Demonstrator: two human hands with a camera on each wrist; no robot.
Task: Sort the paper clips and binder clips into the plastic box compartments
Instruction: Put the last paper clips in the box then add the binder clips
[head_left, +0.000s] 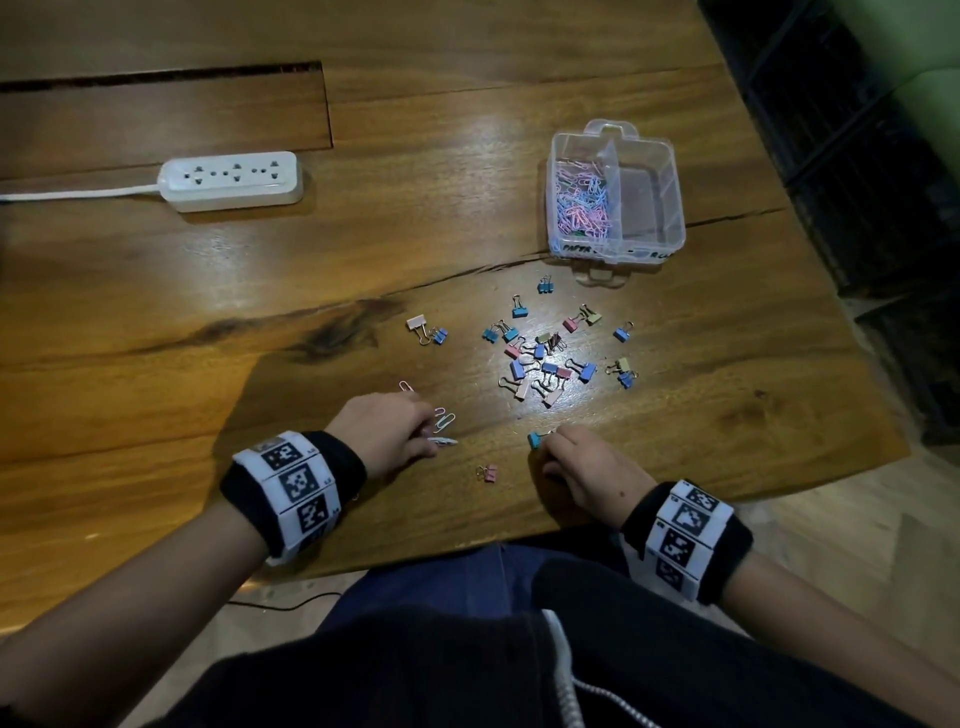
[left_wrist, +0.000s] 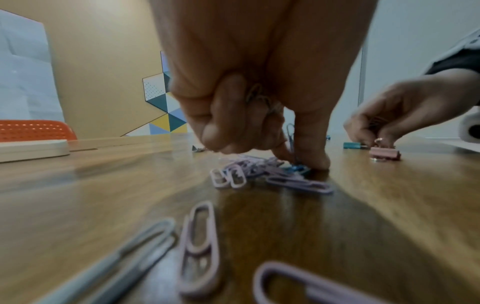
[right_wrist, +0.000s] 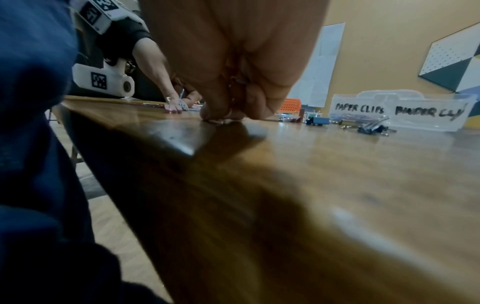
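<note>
My left hand (head_left: 423, 434) rests on the table's near part, fingers curled round several paper clips (left_wrist: 259, 98), and pinches one more from a small heap (left_wrist: 262, 172). Loose paper clips (head_left: 444, 418) lie just beyond it. My right hand (head_left: 545, 449) is curled round binder clips, its fingertips (right_wrist: 223, 118) on the wood at a teal binder clip (head_left: 535, 440). A pink binder clip (head_left: 488, 473) lies between the hands. Many binder clips (head_left: 545, 358) are scattered mid-table. The clear plastic box (head_left: 670, 156) stands at the far right: paper clips fill its left compartment, while the right one looks bare.
A white power strip (head_left: 234, 179) with its cord lies at the far left. The table's front edge (head_left: 467, 551) runs just behind my wrists, and its right edge slants close past the box. The box front reads PAPER CLIPS and BINDER CLIPS (right_wrist: 400, 111).
</note>
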